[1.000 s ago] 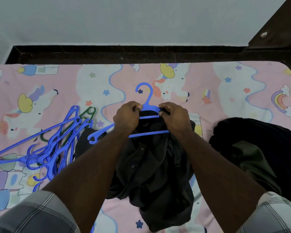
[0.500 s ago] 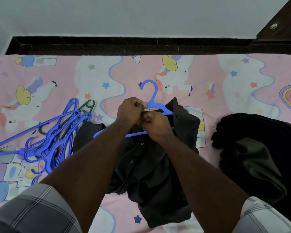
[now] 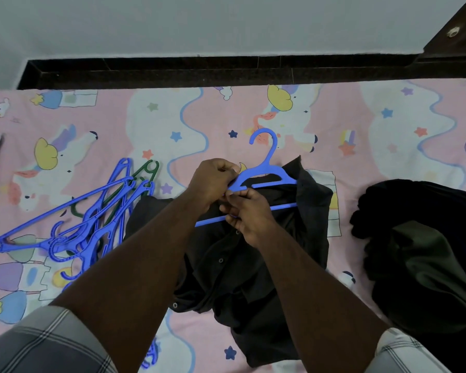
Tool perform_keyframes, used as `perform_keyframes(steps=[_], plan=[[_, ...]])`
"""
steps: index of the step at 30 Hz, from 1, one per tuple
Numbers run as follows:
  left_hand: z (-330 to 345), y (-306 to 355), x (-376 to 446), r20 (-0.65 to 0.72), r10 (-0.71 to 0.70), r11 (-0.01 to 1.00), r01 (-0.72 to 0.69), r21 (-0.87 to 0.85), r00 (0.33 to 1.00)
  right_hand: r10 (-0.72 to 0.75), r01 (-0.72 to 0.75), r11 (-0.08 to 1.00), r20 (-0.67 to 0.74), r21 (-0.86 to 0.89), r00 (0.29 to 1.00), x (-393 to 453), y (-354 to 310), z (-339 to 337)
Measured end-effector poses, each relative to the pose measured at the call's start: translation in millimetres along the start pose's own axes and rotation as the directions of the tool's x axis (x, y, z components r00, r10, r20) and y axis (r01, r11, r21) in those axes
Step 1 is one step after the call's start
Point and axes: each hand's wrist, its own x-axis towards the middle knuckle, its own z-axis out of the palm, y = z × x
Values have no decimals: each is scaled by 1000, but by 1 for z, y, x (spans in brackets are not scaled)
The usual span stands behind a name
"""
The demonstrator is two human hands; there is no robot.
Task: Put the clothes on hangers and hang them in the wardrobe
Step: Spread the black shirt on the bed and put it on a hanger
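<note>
A black button-up shirt (image 3: pixel 256 265) lies crumpled on the pink bedsheet (image 3: pixel 172 125) at centre. A blue plastic hanger (image 3: pixel 267 168) rests at its collar, hook pointing away from me; the right end is inside the shirt's shoulder, the left end is bare. My left hand (image 3: pixel 213 181) grips the hanger's left shoulder together with the collar. My right hand (image 3: pixel 246 211) pinches the shirt fabric at the collar, just below the left hand and over the hanger's lower bar.
A heap of several blue and green hangers (image 3: pixel 92 216) lies to the left. A pile of dark clothes (image 3: pixel 420 251) sits at the right. A dark ledge (image 3: pixel 199 71) and a white wall run behind the bed; dark wood (image 3: pixel 460 30) shows at top right.
My right hand left the hanger's right side and came to the collar beside my left hand. The shirt's right shoulder now covers that end of the hanger. The hanger shifted right.
</note>
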Motion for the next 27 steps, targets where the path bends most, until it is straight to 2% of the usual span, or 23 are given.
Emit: perform_keyframes(steps=[2, 5, 8, 10, 12, 15, 18, 20, 22, 27], plan=[[-1, -10, 0, 12, 36, 991, -37, 126, 999, -18, 18, 997, -8, -78, 1000, 2, 0, -3], [1, -22, -1, -66, 73, 969, -55, 243, 995, -114, 90, 958, -74, -271, 991, 9, 0, -15], [4, -35, 3, -74, 0, 952, 23, 304, 997, -371, 154, 776, -246, -611, 895, 16, -6, -47], [8, -41, 3, -30, -41, 921, 49, 386, 999, -500, 121, 664, -317, -738, 806, 15, -15, -75], [13, -48, 1, -33, -42, 837, 53, 545, 999, -576, 77, 570, -331, -818, 747, 19, -23, -98], [16, -59, -4, -82, -131, 711, 152, 686, 988, -586, -1, 450, -296, -893, 754, 23, -30, -112], [16, -73, -4, -123, -242, 656, 256, 710, 962, -540, -37, 430, -289, -902, 790, 29, -34, -115], [16, -80, -3, -171, -208, 674, 268, 688, 963, -518, -66, 398, -284, -915, 807, 30, -36, -115], [12, -81, -4, -219, -128, 708, 244, 663, 967, -525, -58, 404, -283, -913, 803, 28, -34, -113], [-39, -78, -12, -312, -47, 864, 195, 464, 949, -540, -1, 541, -348, -841, 766, 10, -24, -100]])
